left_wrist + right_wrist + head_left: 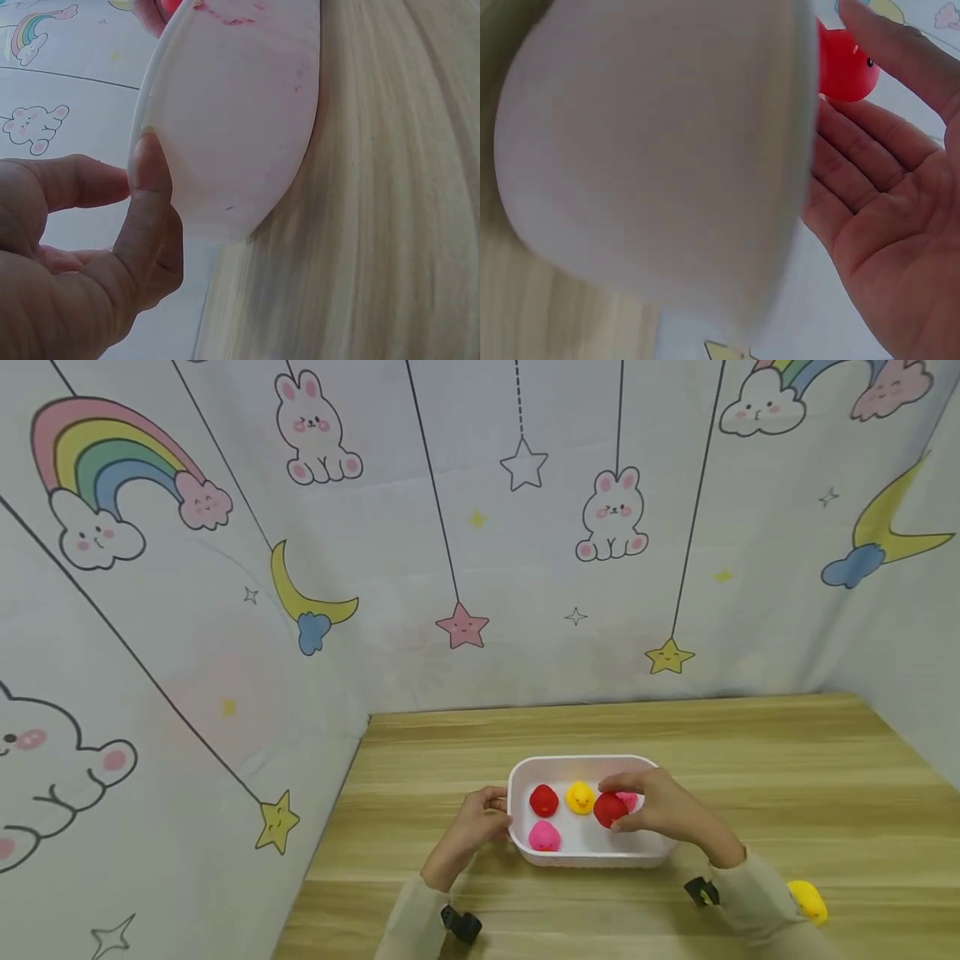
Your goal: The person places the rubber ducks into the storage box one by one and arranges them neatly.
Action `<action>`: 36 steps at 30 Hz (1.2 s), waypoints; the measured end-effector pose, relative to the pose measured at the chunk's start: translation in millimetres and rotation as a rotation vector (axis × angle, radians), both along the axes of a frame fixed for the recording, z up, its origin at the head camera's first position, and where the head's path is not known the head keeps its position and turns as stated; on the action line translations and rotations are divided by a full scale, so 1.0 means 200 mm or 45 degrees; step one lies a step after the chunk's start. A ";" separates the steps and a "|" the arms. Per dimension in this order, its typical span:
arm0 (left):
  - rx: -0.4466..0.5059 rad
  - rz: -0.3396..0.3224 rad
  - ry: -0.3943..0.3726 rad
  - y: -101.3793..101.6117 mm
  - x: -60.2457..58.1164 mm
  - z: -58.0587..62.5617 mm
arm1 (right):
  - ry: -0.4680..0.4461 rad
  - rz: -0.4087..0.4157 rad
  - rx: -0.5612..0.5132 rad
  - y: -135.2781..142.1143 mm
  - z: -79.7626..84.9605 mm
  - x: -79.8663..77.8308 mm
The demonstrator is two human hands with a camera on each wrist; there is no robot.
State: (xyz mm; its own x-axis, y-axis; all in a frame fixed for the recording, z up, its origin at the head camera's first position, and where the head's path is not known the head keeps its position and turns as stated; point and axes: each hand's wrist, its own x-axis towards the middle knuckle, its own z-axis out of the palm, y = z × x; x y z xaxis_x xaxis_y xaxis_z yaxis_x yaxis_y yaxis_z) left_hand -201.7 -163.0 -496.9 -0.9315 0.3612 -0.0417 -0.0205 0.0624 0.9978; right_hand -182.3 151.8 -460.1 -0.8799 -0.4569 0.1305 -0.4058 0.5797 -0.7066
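A white plastic basin stands on the table. My left hand pinches its left rim between thumb and fingers, as the left wrist view shows with the basin's side wall close up. Over the basin's right half, my right hand holds a red rubber duck between thumb and fingertips; its head with a black eye shows in the right wrist view. Inside the basin lie another red duck, a yellow duck and a pink duck. A further pink toy is partly hidden behind my right hand.
A yellow toy lies on the wooden table beside my right forearm, partly covered by the sleeve. White cloth walls printed with rabbits, stars and rainbows rise at the table's back and sides. Black straps sit at both wrists.
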 end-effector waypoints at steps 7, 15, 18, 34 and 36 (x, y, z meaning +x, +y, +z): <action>0.001 -0.016 -0.002 0.01 -0.01 -0.01 | 0.043 0.051 0.061 -0.10 -0.10 -0.02; -0.005 -0.008 -0.014 0.02 -0.01 -0.01 | 0.020 0.053 0.037 -0.15 -0.16 -0.02; 0.000 -0.006 -0.014 0.01 -0.01 0.00 | 0.036 0.073 0.017 -0.16 -0.18 -0.02; -0.009 0.009 -0.017 0.01 -0.02 0.00 | 0.087 0.097 0.123 -0.19 -0.21 -0.03; -0.012 0.013 -0.020 0.01 -0.01 0.00 | 0.090 0.113 0.131 -0.19 -0.20 -0.03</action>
